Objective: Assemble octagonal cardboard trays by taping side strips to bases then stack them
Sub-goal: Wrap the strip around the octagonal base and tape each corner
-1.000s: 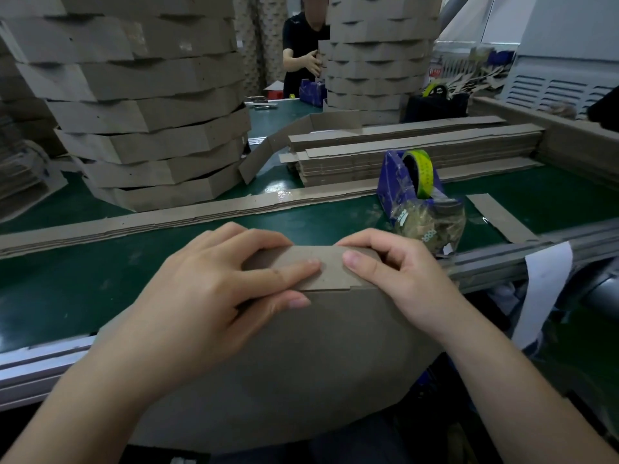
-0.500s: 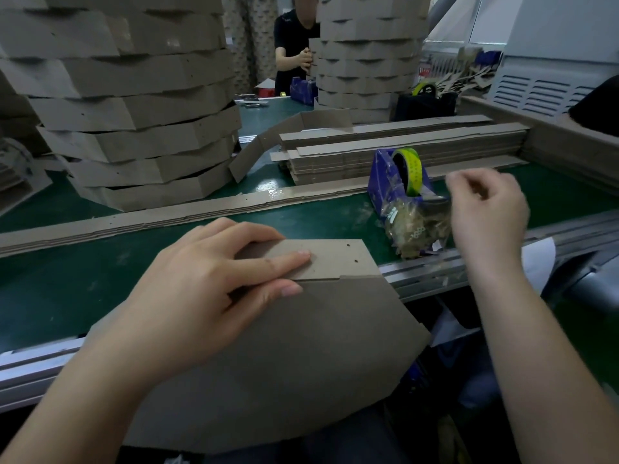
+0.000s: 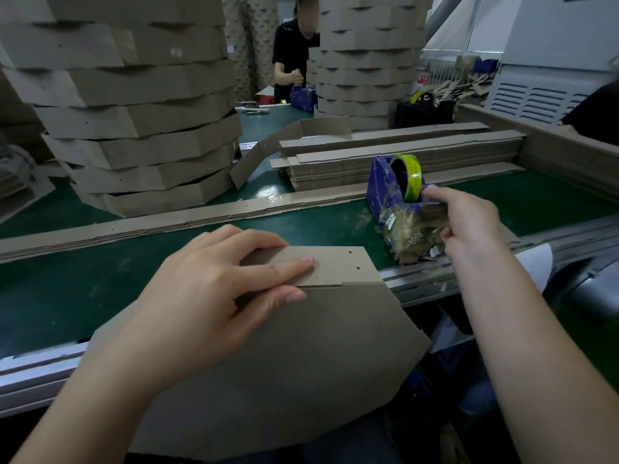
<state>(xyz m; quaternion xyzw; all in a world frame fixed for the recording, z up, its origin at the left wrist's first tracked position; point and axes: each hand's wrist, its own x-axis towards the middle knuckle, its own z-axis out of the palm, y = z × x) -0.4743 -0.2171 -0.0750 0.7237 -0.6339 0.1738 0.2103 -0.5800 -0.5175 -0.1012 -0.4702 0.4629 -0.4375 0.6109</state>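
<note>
Cardboard base (image 3: 284,363) overhangs the tabletop's (image 3: 100,279) near edge, with stacked trays (image 3: 140,122) far left and a blue dispenser (image 3: 380,185) to its right. It is grey-brown and angled (a side strip (image 3: 338,266) meets its far edge). The left hand's (image 3: 201,296) flat fingers press that joint. The right hand's (image 3: 469,226) fingers pinch tape (image 3: 412,177) at the dispenser.

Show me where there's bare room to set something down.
Largest free patch: green belt left of the left hand, between the long strip and the rail. A smaller one between tray stack and strip pile. Crowded around the dispenser, where the right hand pinches tape.
</note>
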